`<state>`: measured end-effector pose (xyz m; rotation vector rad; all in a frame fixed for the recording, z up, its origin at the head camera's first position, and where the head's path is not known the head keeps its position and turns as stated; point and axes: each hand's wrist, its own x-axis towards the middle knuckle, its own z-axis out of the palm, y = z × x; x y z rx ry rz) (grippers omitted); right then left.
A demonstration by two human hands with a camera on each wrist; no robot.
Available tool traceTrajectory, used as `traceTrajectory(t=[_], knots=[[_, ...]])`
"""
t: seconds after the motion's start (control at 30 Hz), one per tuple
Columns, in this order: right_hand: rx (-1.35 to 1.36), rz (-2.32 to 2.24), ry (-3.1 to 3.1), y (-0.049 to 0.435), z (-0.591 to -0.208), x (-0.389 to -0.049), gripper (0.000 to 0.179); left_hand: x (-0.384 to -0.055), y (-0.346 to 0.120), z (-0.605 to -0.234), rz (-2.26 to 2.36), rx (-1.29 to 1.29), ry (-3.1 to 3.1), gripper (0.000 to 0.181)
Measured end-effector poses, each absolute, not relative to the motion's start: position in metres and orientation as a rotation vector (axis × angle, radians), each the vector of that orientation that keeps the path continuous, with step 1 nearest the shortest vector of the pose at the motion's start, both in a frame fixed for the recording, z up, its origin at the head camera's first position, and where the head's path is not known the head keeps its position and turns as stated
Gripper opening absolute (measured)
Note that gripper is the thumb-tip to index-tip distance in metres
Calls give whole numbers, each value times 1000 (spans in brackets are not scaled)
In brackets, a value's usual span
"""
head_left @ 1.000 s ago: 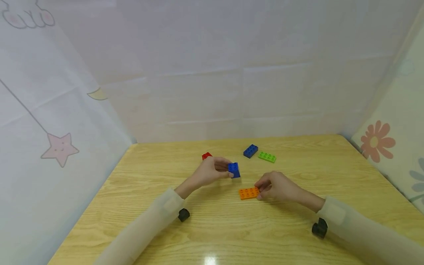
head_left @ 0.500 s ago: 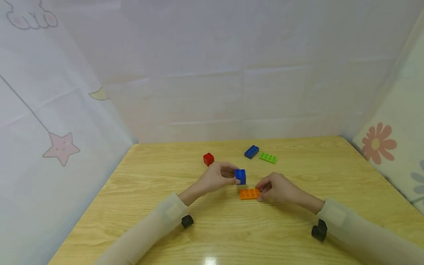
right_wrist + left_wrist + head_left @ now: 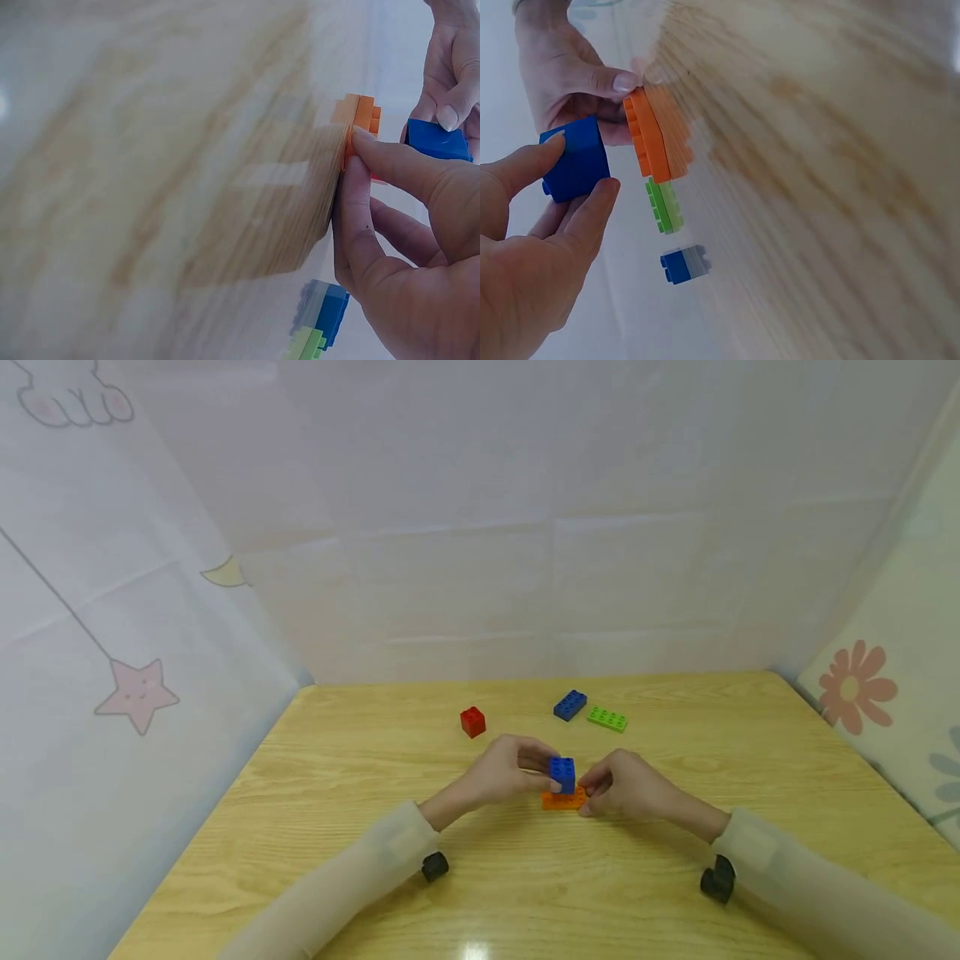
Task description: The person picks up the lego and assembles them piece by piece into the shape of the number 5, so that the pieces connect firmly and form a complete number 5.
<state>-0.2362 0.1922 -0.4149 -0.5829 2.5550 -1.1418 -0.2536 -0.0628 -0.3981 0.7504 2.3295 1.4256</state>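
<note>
My left hand (image 3: 504, 772) pinches a small square blue toy brick (image 3: 562, 776) between thumb and fingers. That brick hovers over an orange studded brick (image 3: 556, 803), a long thin one lying studs up on the table. In the left wrist view a gap shows between the blue brick (image 3: 579, 166) and the studs of the orange brick (image 3: 648, 142). The right end of the orange brick is pinched by my right hand (image 3: 636, 787), its thumb and fingers low at the tabletop. From above, the blue brick hides part of the orange studs.
Behind my left hand sits a red brick (image 3: 472, 722). Farther back lie a longer dark blue brick (image 3: 570, 704) and a thin lime green brick (image 3: 607, 718), close together. The wooden table (image 3: 360, 727) ends at hanging printed cloths on three sides.
My left hand has carried the blue brick to the right and nearer me, from left of the orange brick to over it. The red brick shows fully now. My right hand stays put.
</note>
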Motion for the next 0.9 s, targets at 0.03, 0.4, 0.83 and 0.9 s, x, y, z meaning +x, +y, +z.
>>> traceTrajectory(t=[0.03,0.4,0.83,0.9], knots=[[-591,-1140,2553,193,-415,-237,34,-253,-61,-398,1433,755,2312,40],[-678,-1199,2491,195,-413,-236,17,-248,-49,-398,1397,803,2281,33],[-651,-1222,2468,194,-413,-236,20,-251,-45,-396,1360,806,2313,33],[-656,-1216,2473,194,-414,-236,20,-252,-45,-397,1347,810,2318,32]])
